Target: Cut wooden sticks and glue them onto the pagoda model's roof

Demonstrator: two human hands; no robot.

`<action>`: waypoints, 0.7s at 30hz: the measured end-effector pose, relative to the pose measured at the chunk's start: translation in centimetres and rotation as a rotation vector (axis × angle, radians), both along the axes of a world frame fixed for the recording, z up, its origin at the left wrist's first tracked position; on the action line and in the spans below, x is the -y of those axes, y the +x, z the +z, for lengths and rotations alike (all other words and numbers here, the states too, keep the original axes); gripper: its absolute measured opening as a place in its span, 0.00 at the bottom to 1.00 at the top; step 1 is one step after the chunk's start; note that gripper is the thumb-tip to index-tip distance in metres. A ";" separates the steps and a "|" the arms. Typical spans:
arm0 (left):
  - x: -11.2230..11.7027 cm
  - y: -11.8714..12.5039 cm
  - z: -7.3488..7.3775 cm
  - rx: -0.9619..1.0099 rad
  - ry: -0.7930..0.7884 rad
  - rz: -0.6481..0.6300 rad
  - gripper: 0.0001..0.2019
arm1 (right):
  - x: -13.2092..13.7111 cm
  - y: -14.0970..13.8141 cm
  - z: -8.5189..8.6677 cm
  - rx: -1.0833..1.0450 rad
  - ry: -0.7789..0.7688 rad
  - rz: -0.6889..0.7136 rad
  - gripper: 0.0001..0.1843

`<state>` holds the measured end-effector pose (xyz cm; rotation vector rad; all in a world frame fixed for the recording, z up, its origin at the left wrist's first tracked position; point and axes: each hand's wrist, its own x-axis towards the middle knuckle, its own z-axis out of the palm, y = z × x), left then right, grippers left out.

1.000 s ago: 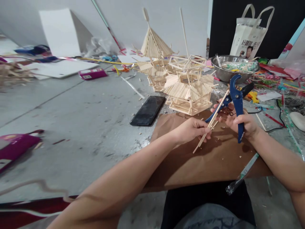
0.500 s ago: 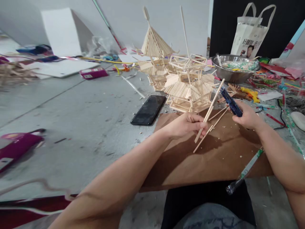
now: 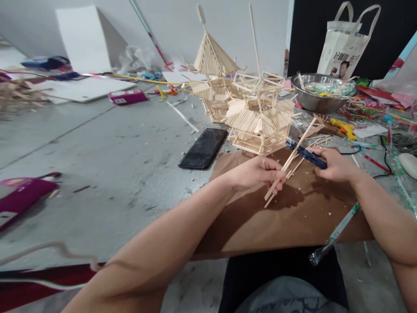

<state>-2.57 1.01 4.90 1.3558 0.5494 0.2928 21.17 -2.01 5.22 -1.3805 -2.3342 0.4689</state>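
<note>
Pinched between the thumb and fingers of my left hand (image 3: 259, 174) are thin wooden sticks (image 3: 306, 135), slanting up to the right. My right hand (image 3: 337, 164) is closed round dark blue pliers (image 3: 312, 158). Their jaw end crosses the held sticks partway up; whether the jaws grip them I cannot tell. Below both hands lies a brown sheet (image 3: 260, 232) with small wood bits and several loose sticks on it. Just beyond stands an open-topped wooden stick model (image 3: 260, 121), and behind it a second one with a pointed roof (image 3: 215, 56).
A black phone (image 3: 203, 149) lies left of the brown sheet. At the back right are a metal bowl (image 3: 321, 102) of wrapped sticks, a white bag (image 3: 342, 48) and a yellow glue gun (image 3: 343, 129). Purple packs (image 3: 24, 198) lie on the left.
The pliers in my right hand have moved left and down, and their jaw end now overlaps the sticks. In my left hand the sticks have tilted further right.
</note>
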 end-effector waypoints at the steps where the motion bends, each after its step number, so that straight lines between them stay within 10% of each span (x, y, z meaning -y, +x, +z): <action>1: 0.0 0.0 0.0 0.002 -0.011 -0.003 0.16 | 0.1 -0.1 0.1 0.002 -0.009 0.015 0.30; 21: 0.3 0.0 0.0 0.008 -0.042 -0.057 0.15 | 0.5 -0.1 0.4 -0.018 -0.044 0.044 0.21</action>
